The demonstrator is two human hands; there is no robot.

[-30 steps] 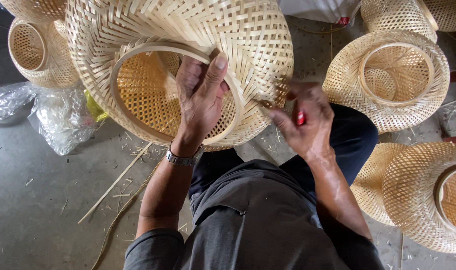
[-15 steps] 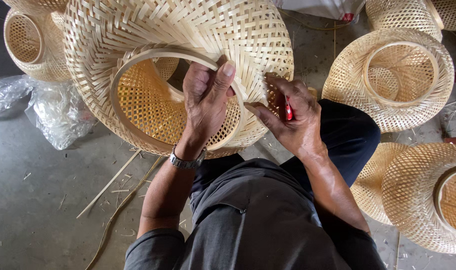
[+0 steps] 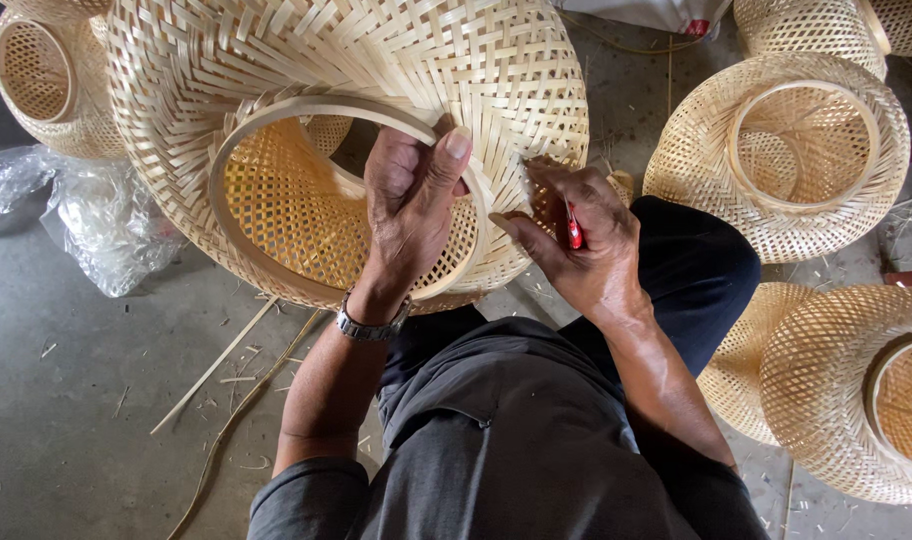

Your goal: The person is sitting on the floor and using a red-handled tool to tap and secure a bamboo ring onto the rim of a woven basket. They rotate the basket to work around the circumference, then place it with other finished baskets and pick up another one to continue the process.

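The left hand (image 3: 411, 215) grips the basket (image 3: 376, 110) rim, fingers curled inside, thumb out at 1 o'clock. At 3 o'clock, the right hand (image 3: 576, 240) pinches a red tool (image 3: 574, 232).

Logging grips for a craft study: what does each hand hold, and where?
Left hand grips the large woven bamboo basket at its round rim hoop. Right hand holds a small red-handled tool by its handle, against the weave.

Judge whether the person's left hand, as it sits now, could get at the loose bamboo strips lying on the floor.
Probably yes. The left hand grips the rim of the large woven basket, but the bamboo strips lie on the bare floor beside that forearm with nothing over them. The hand would first have to let go of the rim.
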